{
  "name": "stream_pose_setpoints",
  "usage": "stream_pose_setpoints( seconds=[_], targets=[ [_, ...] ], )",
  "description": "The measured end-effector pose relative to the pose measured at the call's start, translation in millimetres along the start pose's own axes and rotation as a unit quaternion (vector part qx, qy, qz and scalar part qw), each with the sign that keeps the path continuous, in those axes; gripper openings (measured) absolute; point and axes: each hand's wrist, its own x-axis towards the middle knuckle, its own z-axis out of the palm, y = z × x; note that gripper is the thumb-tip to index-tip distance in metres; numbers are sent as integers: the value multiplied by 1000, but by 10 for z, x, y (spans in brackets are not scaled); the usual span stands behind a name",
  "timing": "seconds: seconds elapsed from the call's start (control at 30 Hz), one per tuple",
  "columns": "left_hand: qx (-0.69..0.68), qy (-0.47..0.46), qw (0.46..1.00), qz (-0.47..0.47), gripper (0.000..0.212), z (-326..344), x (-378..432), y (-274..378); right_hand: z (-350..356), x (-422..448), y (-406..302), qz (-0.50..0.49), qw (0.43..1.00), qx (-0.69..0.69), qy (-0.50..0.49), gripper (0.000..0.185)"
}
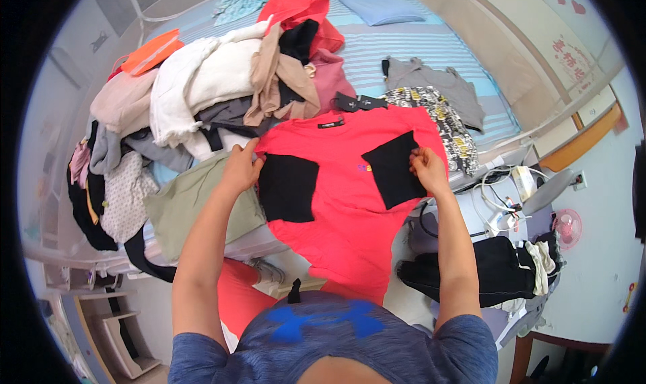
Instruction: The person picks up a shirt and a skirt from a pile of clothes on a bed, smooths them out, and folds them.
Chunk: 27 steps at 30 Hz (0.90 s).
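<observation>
A red T-shirt (343,232) with black sleeves lies spread over the bed's near edge, its neck away from me and its lower part hanging towards my lap. My left hand (246,166) pinches it at the left shoulder, beside the black sleeve (288,188). At the right, my right hand (428,169) grips the edge of the other black sleeve (396,169). Black tags (359,103) lie by the collar. Left of the shirt is a folded light green cloth (202,210).
A large heap of clothes, with a white garment (222,76) on it, covers the bed's left side. Patterned cloth (438,116) and a grey garment (444,84) lie at the right. Cables (487,192), black trousers (494,270) and a pink fan (567,228) are beside the bed.
</observation>
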Motion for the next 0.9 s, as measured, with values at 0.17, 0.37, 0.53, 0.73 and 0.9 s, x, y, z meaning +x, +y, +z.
stream_pose_setpoints(
  seconds=[0.17,0.37,0.53,0.73,0.9],
  targets=[
    [91,-90,989,70,42,130,150,125,-120,350,-173,-171,970,-122,118,32],
    [138,-26,989,43,28,187,200,-50,-99,624,-302,-214,932,-294,-13,27],
    [68,11,996,-57,27,46,294,-179,-295,886,91,-64,969,-225,77,23],
    [35,64,991,-110,26,142,316,-79,-34,814,85,-70,949,-246,185,36],
    [26,130,985,-111,22,196,299,-317,-138,415,-628,-128,967,-174,137,27]
  ],
)
